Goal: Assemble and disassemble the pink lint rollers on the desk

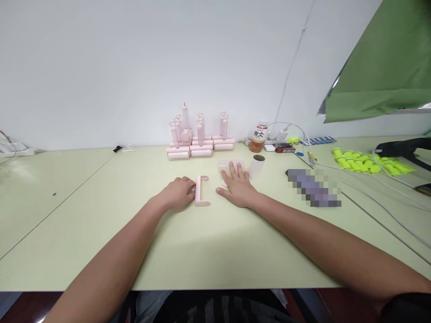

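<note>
Resting on the table, my left hand (pixel 180 194) has its fingers bent and close together against the left side of a pink C-shaped frame (pixel 198 190). A small shiny spot shows at those fingertips, too unclear to name. My right hand (pixel 240 188) lies flat with fingers spread. Under and beyond its fingers is a translucent pale-pink cover (pixel 222 165). A small pale round piece (pixel 225 183) shows beside the index finger, partly hidden. Just past the right fingertips stands a white sticky roll (pixel 257 168) with a brown cardboard core.
Pink lint rollers (pixel 201 152), several with upright handles, stand by the wall. A drink bottle (pixel 258 137) and a white charger (pixel 282 134) sit to their right. Further right are a blurred-out object (pixel 313 187), cables (pixel 377 193) and yellow-green pieces (pixel 357 161).
</note>
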Available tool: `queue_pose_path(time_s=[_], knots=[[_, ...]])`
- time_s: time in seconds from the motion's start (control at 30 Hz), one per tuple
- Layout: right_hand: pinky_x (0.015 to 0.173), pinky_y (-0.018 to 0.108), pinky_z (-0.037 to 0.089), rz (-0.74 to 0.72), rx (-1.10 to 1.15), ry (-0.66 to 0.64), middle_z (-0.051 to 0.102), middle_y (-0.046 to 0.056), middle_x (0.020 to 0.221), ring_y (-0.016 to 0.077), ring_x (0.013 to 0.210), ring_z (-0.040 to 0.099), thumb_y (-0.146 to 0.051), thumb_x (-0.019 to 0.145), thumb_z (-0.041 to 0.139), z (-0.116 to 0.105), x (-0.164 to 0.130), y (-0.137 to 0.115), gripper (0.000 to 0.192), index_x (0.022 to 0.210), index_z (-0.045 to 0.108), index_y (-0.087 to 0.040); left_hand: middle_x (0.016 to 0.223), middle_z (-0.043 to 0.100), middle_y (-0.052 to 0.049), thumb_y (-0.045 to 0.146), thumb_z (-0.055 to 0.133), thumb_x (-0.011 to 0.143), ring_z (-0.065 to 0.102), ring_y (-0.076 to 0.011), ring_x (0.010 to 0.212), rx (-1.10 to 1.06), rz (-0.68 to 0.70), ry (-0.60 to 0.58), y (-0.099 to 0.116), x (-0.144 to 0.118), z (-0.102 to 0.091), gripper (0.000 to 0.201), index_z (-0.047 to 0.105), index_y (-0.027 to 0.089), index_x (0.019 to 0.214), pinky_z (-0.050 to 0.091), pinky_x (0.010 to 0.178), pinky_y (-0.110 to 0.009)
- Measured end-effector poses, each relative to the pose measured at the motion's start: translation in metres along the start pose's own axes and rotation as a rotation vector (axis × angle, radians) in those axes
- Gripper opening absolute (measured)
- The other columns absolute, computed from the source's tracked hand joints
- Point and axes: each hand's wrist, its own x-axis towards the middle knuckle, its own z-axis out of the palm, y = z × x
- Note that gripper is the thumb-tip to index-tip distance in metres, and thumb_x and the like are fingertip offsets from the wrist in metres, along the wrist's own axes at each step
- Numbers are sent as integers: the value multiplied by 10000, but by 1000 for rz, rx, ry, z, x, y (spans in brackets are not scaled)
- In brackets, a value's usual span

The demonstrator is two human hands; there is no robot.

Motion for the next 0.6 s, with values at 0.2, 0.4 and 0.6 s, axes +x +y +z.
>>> queue_pose_path(time_s=[0.2,0.4,0.6], knots=[[1153,592,51,-40,20,-82,-68,161,1623,410,1457,-131,-731,888,262,5,-43,-14,893,1561,158,-153,1230,604,-96,356,453,874,551,-297,1125,-7,3,-8,0,0,-1,365,625,257,1180,469,904,-399],[1150,607,16,-21,47,-190,-37,164,1623,408,1460,-120,-766,868,206,4,-41,-18,949,1563,134,-123,1238,601,-91,353,454,868,543,-303,1136,-9,9,-4,-1,-1,-1,378,615,268,1199,463,909,-408],[1130,642,22,8,45,-175,-35,167,1623,410,1464,-105,-765,869,202,0,-31,-21,935,1564,140,-142,1239,605,-96,330,479,850,542,-304,1136,-6,-7,2,-2,1,0,391,607,249,1210,457,911,-398]])
